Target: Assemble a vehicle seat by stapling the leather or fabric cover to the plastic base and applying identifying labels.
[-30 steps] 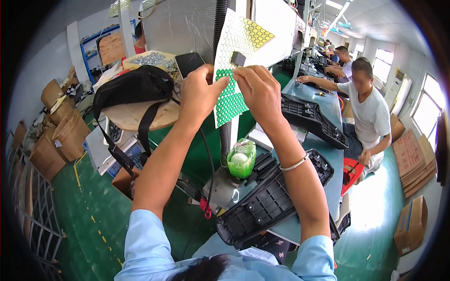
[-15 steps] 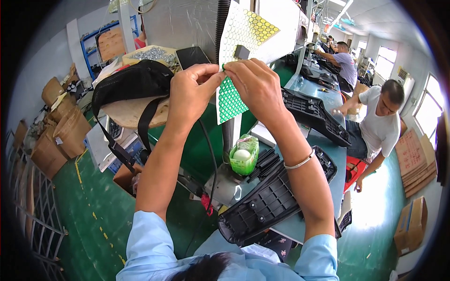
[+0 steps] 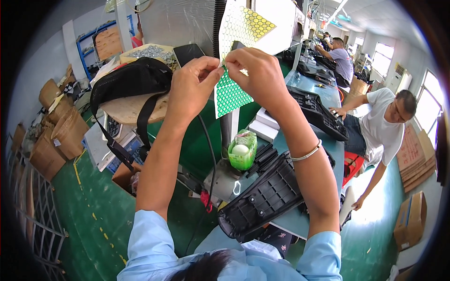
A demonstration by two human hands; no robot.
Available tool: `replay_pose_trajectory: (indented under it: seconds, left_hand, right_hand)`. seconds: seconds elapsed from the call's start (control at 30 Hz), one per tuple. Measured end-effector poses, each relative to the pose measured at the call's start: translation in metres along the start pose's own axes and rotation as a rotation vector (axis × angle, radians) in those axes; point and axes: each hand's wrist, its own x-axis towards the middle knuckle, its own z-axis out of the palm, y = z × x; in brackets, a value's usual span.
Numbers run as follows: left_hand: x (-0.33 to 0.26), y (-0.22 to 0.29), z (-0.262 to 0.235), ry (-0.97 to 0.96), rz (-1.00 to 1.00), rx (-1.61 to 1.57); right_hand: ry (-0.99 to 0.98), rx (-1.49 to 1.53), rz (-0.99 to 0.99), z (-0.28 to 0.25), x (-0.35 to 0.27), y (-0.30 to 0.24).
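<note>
Raised in front of me, both hands meet at the left edge of a hanging white sheet of green stickers (image 3: pixel 231 99). My left hand (image 3: pixel 191 89) is closed in a pinch, thumb against fingertips. Beside it, my right hand (image 3: pixel 258 75) pinches too, its fingertips nearly touching the left ones over the sheet. A tiny green bit shows between the fingertips; what each holds is too small to make out. Above, a sheet of round yellow stickers (image 3: pixel 259 25) hangs, with a small dark block (image 3: pixel 237 45) partly behind my right hand.
Below my hands, a ribbed black plastic panel (image 3: pixel 262 201) lies near a green bag (image 3: pixel 243 154) with a white ball-shaped thing in it. A black bag (image 3: pixel 131 84) rests on a round wooden board at left. A co-worker (image 3: pixel 382 122) sits at right, hand on another black panel (image 3: pixel 321 114).
My right hand has arched up slightly, opening a gap under its fingers. The co-worker at right has leaned to the right, lower hand now by a pale object.
</note>
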Motion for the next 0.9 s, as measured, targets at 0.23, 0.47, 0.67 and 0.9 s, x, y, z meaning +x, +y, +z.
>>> replay_pose_trajectory:
  seconds: [0.23, 0.47, 0.67, 0.9]
  left_hand:
    - [-0.066, 0.048, 0.043, 0.407, 0.238, -0.451]
    - [-0.164, 0.047, 0.077, 0.159, -0.184, -0.76]
    - [-0.225, 0.035, 0.083, 0.1, -0.375, -0.779]
    - [-0.295, -0.001, 0.042, 0.036, -0.337, -0.285]
  right_hand:
    - [-0.001, 0.286, 0.648, -0.035, -0.057, -0.021]
    - [-0.38, 0.244, 0.838, -0.084, -0.163, -0.058]
    - [-0.698, 0.212, 0.765, -0.104, -0.248, -0.09]
    - [-0.938, -0.284, 0.287, -0.071, -0.262, -0.096]
